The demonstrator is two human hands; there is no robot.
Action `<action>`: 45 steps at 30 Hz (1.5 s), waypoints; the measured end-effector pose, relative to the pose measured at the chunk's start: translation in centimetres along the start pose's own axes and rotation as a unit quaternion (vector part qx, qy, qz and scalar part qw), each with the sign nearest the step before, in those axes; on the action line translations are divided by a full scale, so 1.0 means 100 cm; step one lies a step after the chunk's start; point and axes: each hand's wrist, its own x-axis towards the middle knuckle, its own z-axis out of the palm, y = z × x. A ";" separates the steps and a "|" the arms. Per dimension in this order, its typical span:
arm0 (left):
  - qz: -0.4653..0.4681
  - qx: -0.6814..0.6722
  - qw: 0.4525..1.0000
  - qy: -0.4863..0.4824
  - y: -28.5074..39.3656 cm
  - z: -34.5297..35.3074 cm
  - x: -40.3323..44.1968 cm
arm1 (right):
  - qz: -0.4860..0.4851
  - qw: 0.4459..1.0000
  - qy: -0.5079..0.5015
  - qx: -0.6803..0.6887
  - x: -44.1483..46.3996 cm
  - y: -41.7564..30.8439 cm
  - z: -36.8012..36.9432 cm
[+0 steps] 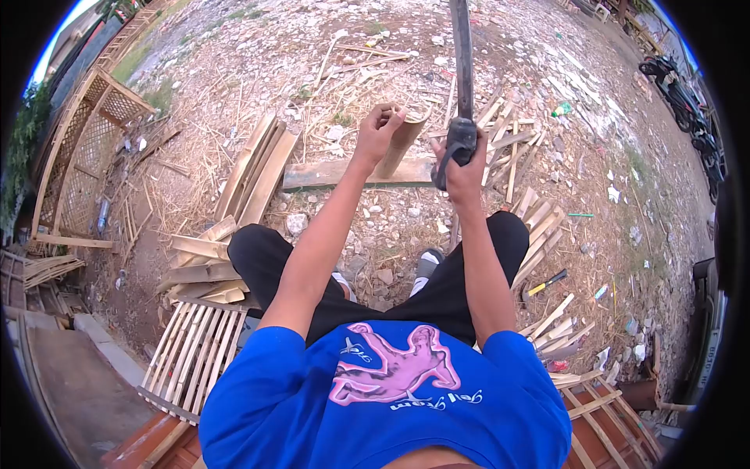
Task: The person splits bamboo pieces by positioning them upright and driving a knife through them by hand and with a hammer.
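Observation:
My left hand (378, 134) is closed on the upper end of a split bamboo piece (402, 146), which stands upright on a flat wooden board (315, 174) lying across the ground. In my right hand (464, 160) is the dark handle of a long machete (464, 59), its blade pointing up and away from me. The blade is to the right of the bamboo piece and apart from it. A black strap hangs beside the handle.
Split bamboo lies in piles at the left (258, 172) and right (539, 234). A slatted bamboo panel (191, 352) is at lower left, a lattice frame (82, 160) farther left. A yellow-and-black tool (547, 283) lies at right. Motorcycles (683, 105) stand at far right.

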 end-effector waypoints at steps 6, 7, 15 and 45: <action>-0.040 0.000 0.999 0.021 0.006 0.002 -0.003 | 0.098 0.994 -0.009 -0.037 -0.081 0.034 -0.006; -0.054 -0.007 0.998 0.029 0.007 0.003 -0.005 | 0.106 0.993 -0.001 -0.052 -0.085 0.036 -0.006; -0.059 -0.007 0.997 0.044 0.010 0.001 -0.008 | 0.079 0.993 0.023 -0.088 -0.080 0.036 -0.002; -0.055 -0.017 0.997 0.047 0.013 -0.004 -0.012 | 0.041 0.977 0.036 -0.205 -0.082 0.026 0.014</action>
